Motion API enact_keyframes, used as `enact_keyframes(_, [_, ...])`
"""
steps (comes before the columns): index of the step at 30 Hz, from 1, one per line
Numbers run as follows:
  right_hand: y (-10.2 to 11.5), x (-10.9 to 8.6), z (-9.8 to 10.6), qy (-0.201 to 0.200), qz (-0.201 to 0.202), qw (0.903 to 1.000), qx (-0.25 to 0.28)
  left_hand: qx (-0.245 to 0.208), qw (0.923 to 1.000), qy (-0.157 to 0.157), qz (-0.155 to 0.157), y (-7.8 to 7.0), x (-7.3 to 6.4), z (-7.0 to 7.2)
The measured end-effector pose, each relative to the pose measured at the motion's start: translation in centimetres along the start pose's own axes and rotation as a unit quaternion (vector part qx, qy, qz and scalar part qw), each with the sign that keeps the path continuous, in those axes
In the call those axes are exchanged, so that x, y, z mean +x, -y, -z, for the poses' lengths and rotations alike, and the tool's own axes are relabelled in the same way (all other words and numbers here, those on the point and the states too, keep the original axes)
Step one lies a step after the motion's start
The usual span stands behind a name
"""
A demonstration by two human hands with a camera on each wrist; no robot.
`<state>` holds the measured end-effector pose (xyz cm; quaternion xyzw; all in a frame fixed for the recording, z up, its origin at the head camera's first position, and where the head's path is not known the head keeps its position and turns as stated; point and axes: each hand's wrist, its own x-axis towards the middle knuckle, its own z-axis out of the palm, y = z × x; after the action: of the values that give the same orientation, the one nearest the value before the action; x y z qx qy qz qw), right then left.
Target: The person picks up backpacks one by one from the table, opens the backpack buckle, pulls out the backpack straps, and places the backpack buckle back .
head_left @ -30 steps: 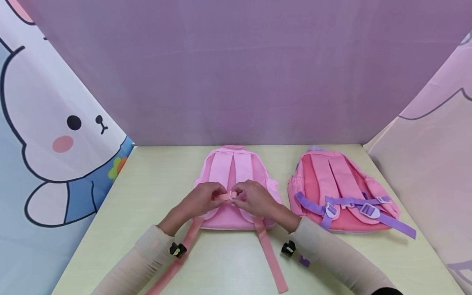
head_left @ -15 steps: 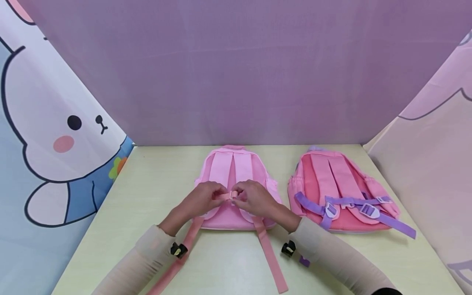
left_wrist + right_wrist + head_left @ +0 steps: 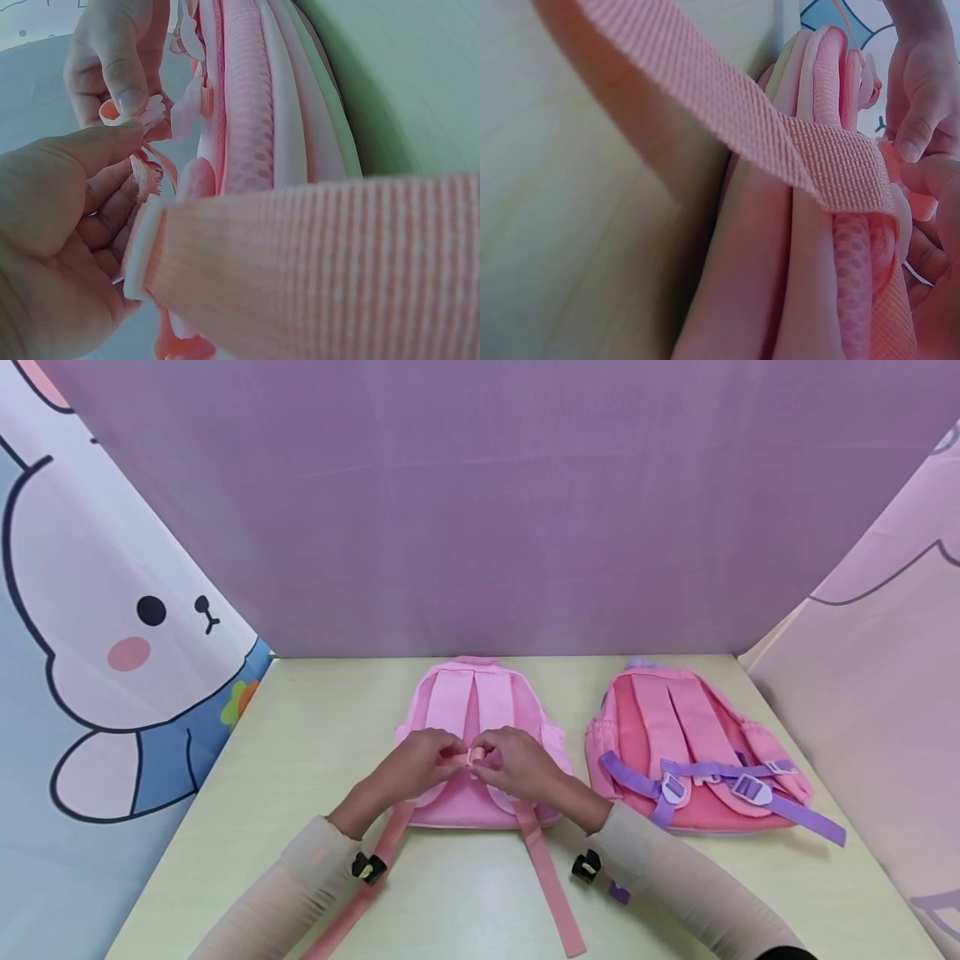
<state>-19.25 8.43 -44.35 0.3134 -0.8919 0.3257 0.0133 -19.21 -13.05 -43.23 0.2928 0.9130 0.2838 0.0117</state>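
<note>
A light pink backpack (image 3: 468, 814) lies back panel up on the table, its two shoulder straps facing me. Over its middle, my left hand (image 3: 420, 762) pinches a salmon webbing strap with thumb and fingers. Just to the right, my right hand (image 3: 519, 762) pinches a pale chest-strap buckle (image 3: 471, 757) where that webbing meets it. In the left wrist view, the right thumb presses on the pale buckle (image 3: 153, 112), and a small loop of webbing (image 3: 110, 112) stands up beside it. The fingertips of both hands nearly meet. Curled fingers hide part of the webbing.
A coral-pink backpack (image 3: 652, 710) with purple straps lies to the right. Two loose salmon straps (image 3: 551, 885) trail from the light pink backpack toward the near edge. A small purple strap end (image 3: 619, 892) shows beside the right sleeve. Printed cloth walls surround the table (image 3: 315, 710).
My left hand has shifted slightly right, closer to the buckle, and less webbing shows between them. The webbing at the right hand bulges a little more. Both backpacks stay put.
</note>
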Motion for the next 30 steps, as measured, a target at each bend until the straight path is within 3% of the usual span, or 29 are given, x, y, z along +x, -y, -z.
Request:
enact_keyframes(5, [-0.1, 0.0, 0.0, -0.002, 0.004, 1.0, 0.004, -0.004, 0.9999, 0.008, 0.005, -0.1, 0.1, 0.0])
enact_keyframes(11, [-0.2, -0.1, -0.1, -0.007, 0.024, 0.9997, 0.004, -0.014, 0.999, 0.029, 0.031, 0.4, -0.3, 0.0])
enact_keyframes(16, [-0.3, -0.1, -0.1, -0.012, 0.027, 0.9995, 0.004, -0.021, 0.9982, 0.028, 0.05, 0.7, -0.6, 0.3])
enact_keyframes(30, [-0.2, -0.1, 0.0, 0.001, 0.005, 1.0, 0.001, -0.022, 0.9994, 0.014, 0.022, 0.5, -0.5, 0.4])
